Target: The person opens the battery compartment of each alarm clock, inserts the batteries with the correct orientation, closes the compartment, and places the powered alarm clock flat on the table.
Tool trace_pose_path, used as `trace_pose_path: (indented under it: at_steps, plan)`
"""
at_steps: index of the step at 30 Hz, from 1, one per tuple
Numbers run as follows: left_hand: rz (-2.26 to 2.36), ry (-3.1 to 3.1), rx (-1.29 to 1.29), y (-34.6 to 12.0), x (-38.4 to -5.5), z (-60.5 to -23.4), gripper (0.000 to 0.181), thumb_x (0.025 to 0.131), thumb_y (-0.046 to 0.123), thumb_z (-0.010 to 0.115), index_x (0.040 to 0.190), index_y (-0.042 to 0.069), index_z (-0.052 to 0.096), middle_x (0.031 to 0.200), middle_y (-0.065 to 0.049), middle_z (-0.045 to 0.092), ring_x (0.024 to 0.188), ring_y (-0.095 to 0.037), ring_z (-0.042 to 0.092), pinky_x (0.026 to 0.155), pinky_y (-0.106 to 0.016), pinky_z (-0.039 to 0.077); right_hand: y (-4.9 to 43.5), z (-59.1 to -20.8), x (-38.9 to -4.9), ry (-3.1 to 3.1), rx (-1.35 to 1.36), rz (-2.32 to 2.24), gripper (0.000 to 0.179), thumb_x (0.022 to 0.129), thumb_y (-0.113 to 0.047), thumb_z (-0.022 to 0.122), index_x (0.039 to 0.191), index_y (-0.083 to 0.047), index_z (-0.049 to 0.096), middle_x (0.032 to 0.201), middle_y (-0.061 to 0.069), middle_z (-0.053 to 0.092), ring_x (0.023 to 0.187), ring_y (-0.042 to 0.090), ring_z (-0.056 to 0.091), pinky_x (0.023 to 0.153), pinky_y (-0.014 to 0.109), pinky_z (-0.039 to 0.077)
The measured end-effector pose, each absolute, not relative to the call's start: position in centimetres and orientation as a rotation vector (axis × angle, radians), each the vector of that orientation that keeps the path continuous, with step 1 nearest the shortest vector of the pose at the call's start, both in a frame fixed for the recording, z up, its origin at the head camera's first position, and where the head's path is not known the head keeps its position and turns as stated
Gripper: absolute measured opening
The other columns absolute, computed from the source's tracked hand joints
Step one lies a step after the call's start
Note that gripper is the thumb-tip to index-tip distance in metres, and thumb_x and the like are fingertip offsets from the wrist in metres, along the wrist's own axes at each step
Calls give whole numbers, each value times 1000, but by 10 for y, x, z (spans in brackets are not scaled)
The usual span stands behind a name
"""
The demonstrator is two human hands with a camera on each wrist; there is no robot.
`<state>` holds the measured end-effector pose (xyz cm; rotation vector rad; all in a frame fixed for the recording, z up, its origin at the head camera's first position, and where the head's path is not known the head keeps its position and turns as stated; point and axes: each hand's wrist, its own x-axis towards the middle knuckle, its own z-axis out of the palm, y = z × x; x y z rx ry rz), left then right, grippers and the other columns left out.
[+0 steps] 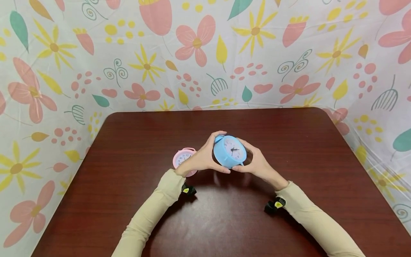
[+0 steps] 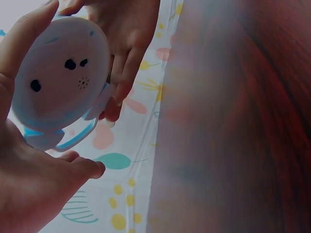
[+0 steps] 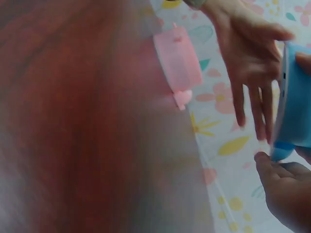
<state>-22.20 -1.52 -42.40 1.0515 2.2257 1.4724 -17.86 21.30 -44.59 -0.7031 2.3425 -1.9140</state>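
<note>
A light-blue alarm clock (image 1: 229, 151) is held up above the table between both hands, its face tilted upward. My left hand (image 1: 202, 157) holds its left side, thumb low and index finger high, with a gap at the palm. From the other side my right hand (image 1: 259, 163) grips the rim, thumb near the bottom edge. The clock's pale back (image 2: 63, 73), with dark knobs and small speaker holes, shows in the left wrist view. A pink alarm clock (image 1: 180, 157) stands on the table, partly hidden behind the left hand and wrist.
The dark reddish-brown table (image 1: 154, 132) has rounded far corners. A floral-patterned sheet (image 1: 122, 78) hangs behind and along both sides. Black wrist cameras (image 1: 275, 206) sit below the cream sleeves (image 1: 151, 210).
</note>
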Motion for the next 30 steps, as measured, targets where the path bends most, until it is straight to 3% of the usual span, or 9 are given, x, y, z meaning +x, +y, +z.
trace_pose_path:
  at_steps: [7,20,24,30]
  plan:
    - [1275,2436,1114,-18,-221,-416,117,60,33,93,152,21,21,157,-3,17,143,-22,19,110,-51,32,220,-429,-178,2666,-733,-1589,93,64,-4,88,145,-10,43,137,9,55,117,-1,48,98,19,38]
    - [1103,2547,1201,-16,-220,-420,112,58,43,92,148,11,32,150,-5,34,138,-24,28,108,-46,36,208,-400,-159,2806,-784,-1337,84,62,-12,90,136,-8,51,126,4,61,109,14,56,93,31,45]
    - [1100,2543,1183,-15,-219,-423,109,59,43,91,146,13,34,150,-5,35,137,-23,31,108,-46,36,207,-400,-158,2814,-787,-1321,84,62,-12,90,136,-8,51,126,5,61,109,16,57,93,31,45]
    - [1112,2523,1196,-13,-218,-428,102,59,41,91,145,18,40,150,-7,37,140,-24,29,108,-49,36,209,-411,-159,2826,-742,-1297,86,62,-11,89,138,-6,49,130,7,59,110,17,56,94,40,45]
